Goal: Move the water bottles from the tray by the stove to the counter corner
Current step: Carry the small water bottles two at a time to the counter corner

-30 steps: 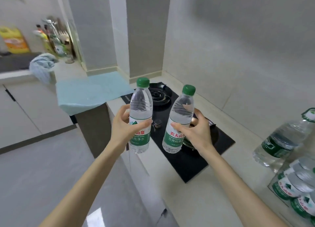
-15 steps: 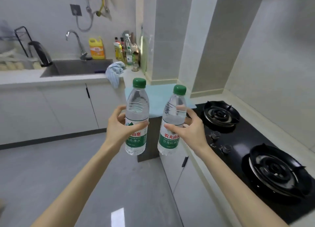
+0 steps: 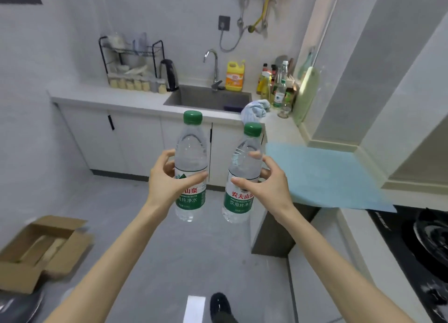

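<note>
I carry two clear water bottles with green caps and green labels, both upright in the air over the grey floor. My left hand (image 3: 167, 180) grips the left bottle (image 3: 190, 152) around its middle. The right bottle (image 3: 244, 152) is held the same way by my right hand (image 3: 269, 186). To the right of the bottles lies the counter corner, covered by a light blue mat (image 3: 327, 174). The tray by the stove is out of view.
The black gas stove (image 3: 426, 240) fills the lower right. At the back are the sink (image 3: 208, 98), a yellow detergent jug (image 3: 234, 76), sauce bottles (image 3: 278, 85), a cloth (image 3: 255, 110) and a dish rack (image 3: 132, 63). An open cardboard box (image 3: 41, 250) sits on the floor, lower left.
My view has swung left, from the stove and tray toward the sink counter. Both bottles stay gripped and upright; the remaining bottles at the right have left the view.
</note>
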`<state>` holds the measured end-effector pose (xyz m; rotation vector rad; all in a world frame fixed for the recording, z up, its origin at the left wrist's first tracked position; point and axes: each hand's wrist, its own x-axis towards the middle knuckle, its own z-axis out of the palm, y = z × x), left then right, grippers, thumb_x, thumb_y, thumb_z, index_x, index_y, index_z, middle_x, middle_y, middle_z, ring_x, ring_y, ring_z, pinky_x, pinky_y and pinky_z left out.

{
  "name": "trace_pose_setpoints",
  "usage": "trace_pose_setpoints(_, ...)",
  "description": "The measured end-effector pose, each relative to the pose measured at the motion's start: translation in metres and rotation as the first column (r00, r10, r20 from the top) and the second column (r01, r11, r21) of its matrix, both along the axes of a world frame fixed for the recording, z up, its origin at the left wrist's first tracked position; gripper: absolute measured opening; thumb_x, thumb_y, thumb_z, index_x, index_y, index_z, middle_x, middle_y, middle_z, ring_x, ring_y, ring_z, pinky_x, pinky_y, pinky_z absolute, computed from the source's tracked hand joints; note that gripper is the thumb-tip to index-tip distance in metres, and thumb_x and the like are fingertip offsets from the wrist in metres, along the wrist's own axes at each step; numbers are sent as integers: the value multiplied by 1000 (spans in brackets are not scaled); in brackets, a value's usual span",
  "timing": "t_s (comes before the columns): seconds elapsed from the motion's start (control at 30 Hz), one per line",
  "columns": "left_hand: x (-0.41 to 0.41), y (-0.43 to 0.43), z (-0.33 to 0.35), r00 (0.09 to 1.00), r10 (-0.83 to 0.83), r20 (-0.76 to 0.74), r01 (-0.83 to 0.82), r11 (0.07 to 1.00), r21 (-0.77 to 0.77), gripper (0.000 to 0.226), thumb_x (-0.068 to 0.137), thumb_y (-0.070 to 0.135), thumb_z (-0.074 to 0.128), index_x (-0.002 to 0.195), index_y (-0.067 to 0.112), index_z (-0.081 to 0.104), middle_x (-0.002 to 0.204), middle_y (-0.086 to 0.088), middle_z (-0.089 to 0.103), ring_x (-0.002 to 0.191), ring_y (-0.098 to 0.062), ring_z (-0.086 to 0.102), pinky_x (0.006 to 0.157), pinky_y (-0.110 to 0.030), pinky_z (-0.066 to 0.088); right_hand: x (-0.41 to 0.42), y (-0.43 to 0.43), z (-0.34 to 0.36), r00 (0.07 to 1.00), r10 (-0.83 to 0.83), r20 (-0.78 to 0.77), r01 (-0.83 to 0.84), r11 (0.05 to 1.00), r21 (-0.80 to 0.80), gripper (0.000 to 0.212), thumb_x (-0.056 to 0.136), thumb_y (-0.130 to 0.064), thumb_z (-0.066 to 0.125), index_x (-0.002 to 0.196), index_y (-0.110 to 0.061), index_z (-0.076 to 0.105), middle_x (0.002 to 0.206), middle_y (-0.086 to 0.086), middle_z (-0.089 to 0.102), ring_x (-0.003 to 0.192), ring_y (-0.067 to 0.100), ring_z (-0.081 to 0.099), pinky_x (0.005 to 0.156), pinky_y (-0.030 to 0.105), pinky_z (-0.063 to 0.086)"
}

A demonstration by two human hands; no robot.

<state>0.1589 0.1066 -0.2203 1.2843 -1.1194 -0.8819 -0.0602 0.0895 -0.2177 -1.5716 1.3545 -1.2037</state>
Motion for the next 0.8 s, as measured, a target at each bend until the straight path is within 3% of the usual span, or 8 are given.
trace_pose_setpoints(0.13, 41, -42, -4, 995, 99, 19, -99, 995, -8, 65, 53, 24, 93, 107, 29, 57, 99, 2, 72, 92, -14, 69, 76, -30, 54, 40, -59, -1, 996, 88, 1, -88, 996, -6, 75, 63, -28, 89, 129, -20, 54, 117, -7, 68, 105, 9, 66, 89, 39, 58)
trace_pose_setpoints(0.3, 90, -113, -5, 973, 230, 15, -229, 973, -31, 81, 35, 50, 86, 108, 31, 58, 103, 5, 71, 94, -9, 67, 79, -28, 55, 89, -153, -2, 979, 203, 12, -203, 979, -6, 72, 61, -24, 91, 124, -22, 56, 106, -10, 72, 96, 6, 70, 87, 38, 59)
trace_pose_setpoints(0.47, 140, -191, 0, 942, 336, -4, -336, 941, -44, 87, 36, 48, 87, 114, 24, 58, 104, 4, 71, 96, -12, 68, 83, -31, 55, 141, -253, 6, 958, 288, 10, -288, 958, -1, 79, 53, -38, 89, 124, -27, 56, 105, -11, 73, 97, 4, 69, 92, 40, 56)
trace_pose_setpoints(0.6, 180, -244, 6, 913, 406, -42, -407, 912, -47, 88, 36, 45, 89, 115, 22, 57, 101, 5, 73, 93, -9, 70, 82, -30, 55, 187, -321, 18, 938, 346, 9, -346, 938, -8, 76, 56, -34, 90, 124, -28, 56, 98, -21, 72, 94, -3, 68, 92, 37, 56)
trace_pose_setpoints(0.8, 249, -313, 9, 872, 484, -69, -487, 872, -39, 88, 34, 44, 88, 114, 25, 58, 100, 6, 73, 90, -6, 70, 79, -26, 54, 265, -408, 20, 907, 421, 23, -421, 907, 6, 74, 61, -27, 90, 127, -23, 54, 106, -7, 74, 96, 4, 70, 90, 38, 57)
